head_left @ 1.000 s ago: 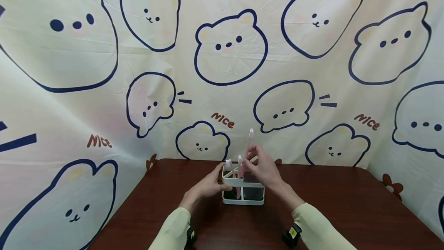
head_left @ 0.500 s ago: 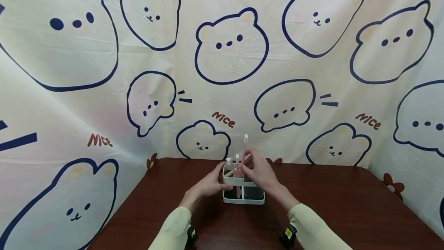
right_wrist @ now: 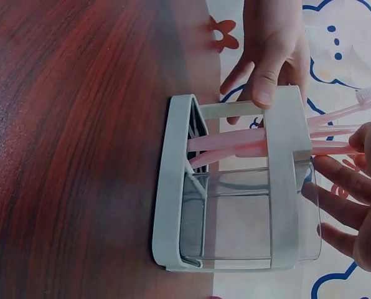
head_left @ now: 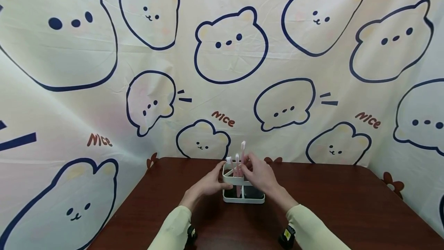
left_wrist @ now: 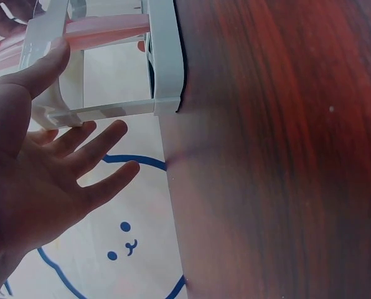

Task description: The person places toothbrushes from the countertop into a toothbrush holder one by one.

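A pale toothbrush holder [head_left: 244,200] stands on the table. My left hand [head_left: 206,183] grips the side of its upper frame, thumb [left_wrist: 45,65] in front and fingers behind; the lower fingers spread loosely in the left wrist view. My right hand [head_left: 261,173] pinches a pink toothbrush [head_left: 243,146], upright with its head above the fingers and its lower part inside the holder. Two other pink toothbrushes stand beside it; the white-bristled head [right_wrist: 367,98] of one shows in the right wrist view. A clear cup [right_wrist: 235,218] sits in the holder's other half, below my right fingers.
The dark reddish-brown wooden table [head_left: 156,211] spreads around the holder. Right behind its far edge hangs a pale cloth [head_left: 229,65] printed with cartoon animal outlines. Each wrist carries a small black device [head_left: 287,237].
The right hand has moved left and slightly down with the pink toothbrush, which sits lower in the holder, close to the other brushes. The left hand keeps its grip on the holder.
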Available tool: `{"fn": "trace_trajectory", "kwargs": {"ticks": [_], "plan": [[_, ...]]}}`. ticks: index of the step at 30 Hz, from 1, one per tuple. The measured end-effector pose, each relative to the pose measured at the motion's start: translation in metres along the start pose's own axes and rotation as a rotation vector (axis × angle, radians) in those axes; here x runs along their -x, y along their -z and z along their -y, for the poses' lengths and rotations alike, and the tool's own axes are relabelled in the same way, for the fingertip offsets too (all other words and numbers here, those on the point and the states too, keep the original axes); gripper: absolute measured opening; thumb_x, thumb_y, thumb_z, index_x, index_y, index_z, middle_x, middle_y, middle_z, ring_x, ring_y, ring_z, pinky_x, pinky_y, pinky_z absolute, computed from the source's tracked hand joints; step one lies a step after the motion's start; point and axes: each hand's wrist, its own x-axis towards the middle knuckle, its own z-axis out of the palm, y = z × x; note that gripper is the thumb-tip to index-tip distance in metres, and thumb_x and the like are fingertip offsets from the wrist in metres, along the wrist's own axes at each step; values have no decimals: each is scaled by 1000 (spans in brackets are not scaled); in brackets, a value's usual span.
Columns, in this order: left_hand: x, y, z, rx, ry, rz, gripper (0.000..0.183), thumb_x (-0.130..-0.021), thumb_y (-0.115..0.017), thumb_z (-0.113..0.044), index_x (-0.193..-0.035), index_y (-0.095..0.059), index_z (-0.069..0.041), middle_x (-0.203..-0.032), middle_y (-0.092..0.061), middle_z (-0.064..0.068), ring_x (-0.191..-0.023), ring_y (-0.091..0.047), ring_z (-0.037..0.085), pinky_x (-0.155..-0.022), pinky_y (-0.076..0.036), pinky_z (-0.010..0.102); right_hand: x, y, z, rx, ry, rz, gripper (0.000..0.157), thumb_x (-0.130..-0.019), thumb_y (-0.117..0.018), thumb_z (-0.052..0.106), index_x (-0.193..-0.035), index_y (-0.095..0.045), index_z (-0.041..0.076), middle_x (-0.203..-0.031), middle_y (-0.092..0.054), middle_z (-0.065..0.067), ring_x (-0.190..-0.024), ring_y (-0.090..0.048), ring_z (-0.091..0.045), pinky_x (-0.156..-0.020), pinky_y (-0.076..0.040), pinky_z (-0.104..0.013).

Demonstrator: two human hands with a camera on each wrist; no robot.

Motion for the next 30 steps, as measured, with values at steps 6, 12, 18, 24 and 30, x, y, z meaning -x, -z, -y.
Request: {"fn": "trace_trajectory", "kwargs": {"ticks": [6, 12, 18, 24, 30], "plan": [[0, 1, 0, 1, 2, 1, 88, -88, -76, -29, -156, -21, -16, -148, -44, 15, -120, -52, 28, -111, -37, 59, 2, -2, -4, 33, 0, 20, 8, -92, -68, 25, -90, -63, 20, -84, -67, 5, -71, -57, -10, -64, -52, -26], [1, 0, 0, 12, 6, 3, 88, -88, -76, -28, -156, -21, -18, -149, -43, 14, -122, -51, 28, -111, -37, 60, 2, -4, -8, 59, 18, 26, 9, -90, -71, 27, -86, -64, 22, -82, -64, 9, -71, -55, -7, -67, -51, -26], [2, 0, 0, 17, 5, 0, 89, -87, -77, -29, -156, -21, -18, -149, -43, 13, -122, -51, 28, -111, -36, 60, 4, -5, -10, 120, 57, 12, 9, -89, -71, 25, -83, -68, 20, -85, -63, 6, -73, -52, -9, -68, -49, -28], [2, 0, -1, 17, 13, -5, 89, -87, -77, -30, -156, -21, -19, -151, -41, 12, -125, -49, 29, -112, -35, 61, 5, -7, -20, 151, 63, -19, 8, -88, -71, 27, -83, -71, 21, -89, -65, 5, -79, -54, -11, -73, -49, -32], [4, 0, -3, 9, 28, -8, 90, -87, -77, -31, -156, -21, -20, -154, -39, 13, -130, -46, 32, -112, -31, 65, 10, -1, -25, 119, 51, -6, 13, -89, -73, 34, -92, -73, 22, -98, -65, 5, -91, -57, -14, -85, -52, -38]]}}
